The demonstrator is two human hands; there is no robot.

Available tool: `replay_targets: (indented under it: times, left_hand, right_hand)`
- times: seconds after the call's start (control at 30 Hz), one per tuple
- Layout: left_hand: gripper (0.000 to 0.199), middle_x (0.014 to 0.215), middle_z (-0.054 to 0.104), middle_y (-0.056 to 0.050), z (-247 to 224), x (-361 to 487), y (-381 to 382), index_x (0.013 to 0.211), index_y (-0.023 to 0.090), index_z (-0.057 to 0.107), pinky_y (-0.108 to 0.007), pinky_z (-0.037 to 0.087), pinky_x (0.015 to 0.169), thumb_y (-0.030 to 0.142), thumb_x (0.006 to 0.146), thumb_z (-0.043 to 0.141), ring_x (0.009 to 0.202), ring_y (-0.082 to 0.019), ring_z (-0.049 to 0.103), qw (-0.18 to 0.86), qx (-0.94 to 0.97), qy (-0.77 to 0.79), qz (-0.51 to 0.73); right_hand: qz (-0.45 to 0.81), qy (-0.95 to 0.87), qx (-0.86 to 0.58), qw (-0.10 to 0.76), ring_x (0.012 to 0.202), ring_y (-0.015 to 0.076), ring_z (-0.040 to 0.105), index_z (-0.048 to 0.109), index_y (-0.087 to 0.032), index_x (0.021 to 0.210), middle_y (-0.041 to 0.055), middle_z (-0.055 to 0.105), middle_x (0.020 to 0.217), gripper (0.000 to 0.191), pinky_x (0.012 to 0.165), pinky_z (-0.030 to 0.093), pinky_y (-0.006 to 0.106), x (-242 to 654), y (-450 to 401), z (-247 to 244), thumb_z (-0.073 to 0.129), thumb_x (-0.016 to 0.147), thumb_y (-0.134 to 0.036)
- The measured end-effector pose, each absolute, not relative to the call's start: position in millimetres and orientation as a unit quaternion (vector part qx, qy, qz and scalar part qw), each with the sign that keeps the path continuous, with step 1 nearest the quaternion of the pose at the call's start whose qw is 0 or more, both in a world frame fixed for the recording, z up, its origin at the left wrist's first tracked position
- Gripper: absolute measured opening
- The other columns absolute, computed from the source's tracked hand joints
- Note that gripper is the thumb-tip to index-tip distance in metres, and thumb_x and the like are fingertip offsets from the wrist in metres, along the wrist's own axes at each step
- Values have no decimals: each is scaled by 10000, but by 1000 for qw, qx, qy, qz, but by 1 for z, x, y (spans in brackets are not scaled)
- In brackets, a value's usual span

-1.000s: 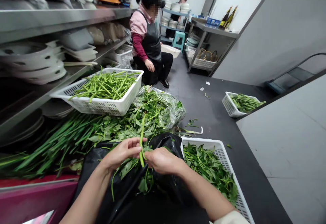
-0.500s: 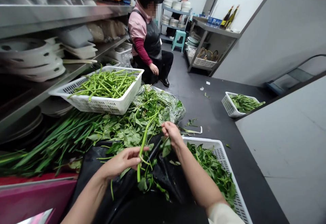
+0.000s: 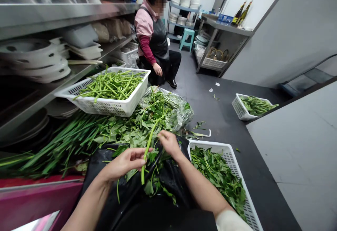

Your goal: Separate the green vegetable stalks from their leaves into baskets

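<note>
A long green stem point(image 3: 147, 150) stood nearly upright, tilted right at its top, leaves clinging near its lower end, above the black bag point(image 3: 168, 178) by the floor's left edge.

- Left hand point(image 3: 125, 161) pinched around a green stem point(image 3: 147, 151), held upright over a black bag point(image 3: 168, 178).
- Right hand point(image 3: 169, 142) higher on the same stem, fingers closed near its leafy top.
- White basket point(image 3: 231, 159) of picked leaves just right of the bag.
- Loose heap of leafy greens point(image 3: 126, 131) ahead on the floor, partly in clear plastic.
- Second white basket of bare stems point(image 3: 110, 90) beyond the heap, beside metal shelves point(image 3: 52, 13) stacked with dishes.
- Small basket point(image 3: 240, 107) of greens well apart to the right.
- Co-worker in a dark apron point(image 3: 158, 41) seated further back.
</note>
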State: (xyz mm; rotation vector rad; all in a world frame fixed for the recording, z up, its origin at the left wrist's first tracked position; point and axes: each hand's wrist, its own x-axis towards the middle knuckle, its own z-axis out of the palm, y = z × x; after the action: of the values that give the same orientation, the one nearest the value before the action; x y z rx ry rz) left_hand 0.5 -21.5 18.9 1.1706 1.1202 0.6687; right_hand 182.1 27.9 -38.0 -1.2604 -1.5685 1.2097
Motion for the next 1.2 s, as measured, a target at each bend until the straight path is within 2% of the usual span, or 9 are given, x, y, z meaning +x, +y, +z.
replay_targets:
  times: [0.07, 0.23, 0.37, 0.57, 0.7, 0.9, 1.0, 1.1, 1.2]
  left_hand:
    - [345, 616, 588, -10, 19, -3, -22, 869, 191, 735, -269, 459, 570, 369, 575, 708, 593, -154, 516, 671, 505, 479, 257]
    - [391, 762, 664, -52, 14, -4, -19, 905, 209, 725, -286, 473, 642, 404, 566, 717, 723, -195, 580, 680, 467, 495, 273]
    - [475, 790, 680, -65, 8, -2, -17, 955, 188, 708, -308, 485, 689, 432, 549, 735, 765, -210, 605, 682, 441, 499, 304]
    - [579, 736, 621, -29, -4, 1, -26, 1144, 192, 627, -229, 447, 528, 428, 621, 703, 716, -184, 567, 632, 457, 546, 307]
    - [524, 642, 580, -16, -10, 7, -28, 1072, 165, 667, -225, 404, 492, 457, 637, 686, 599, -156, 522, 631, 470, 529, 319]
    - [589, 644, 547, 5, -4, 4, -27, 1094, 137, 635, -230, 375, 504, 489, 624, 685, 524, -107, 451, 667, 427, 519, 322]
    - [622, 612, 514, 24, -6, 1, -29, 1140, 121, 595, -243, 379, 526, 482, 637, 660, 546, -125, 478, 649, 446, 529, 317]
    - [694, 585, 487, 51, -15, 5, -33, 1221, 106, 505, -252, 383, 537, 452, 634, 637, 550, -137, 495, 599, 471, 561, 324]
    - [717, 558, 491, 83, -22, 12, -37, 1256, 143, 404, -249, 383, 537, 389, 622, 632, 519, -135, 496, 518, 495, 612, 334]
  right_hand:
    - [506, -561, -512, 409, 521, 87, 386, 481, -175, 577, -47, 456, 535, 271, 515, 315, 188, 188, 31, -38, 477, 804, -324]
    - [621, -584, -435, 289, 507, 65, 405, 568, -173, 763, -52, 538, 646, 191, 484, 323, 176, 180, 2, -28, 632, 727, -350]
    - [643, -602, -414, 229, 518, 82, 469, 558, -170, 716, -49, 564, 600, 158, 518, 366, 190, 164, -17, -29, 614, 749, -313]
    - [415, -763, -436, 236, 576, 115, 489, 497, -185, 647, -14, 534, 604, 201, 591, 363, 220, 160, -23, -34, 455, 840, -224]
    - [358, -796, -434, 224, 626, 132, 514, 507, -196, 700, 3, 558, 668, 137, 612, 361, 223, 156, -26, -39, 451, 826, -199]
    - [499, -535, -564, 383, 464, 86, 386, 457, -187, 639, -48, 443, 505, 221, 495, 313, 199, 165, 0, -51, 433, 836, -286]
    - [630, -452, -546, 319, 396, 56, 297, 488, -167, 650, -53, 458, 483, 274, 407, 220, 191, 174, 8, -48, 505, 804, -393]
    - [725, -452, -466, 231, 406, 46, 339, 558, -148, 696, -38, 522, 536, 330, 399, 220, 189, 164, -1, -43, 637, 705, -468]
    - [761, -396, -428, 285, 448, 52, 388, 557, -141, 630, -33, 504, 533, 396, 433, 267, 194, 137, -12, -45, 686, 640, -515]
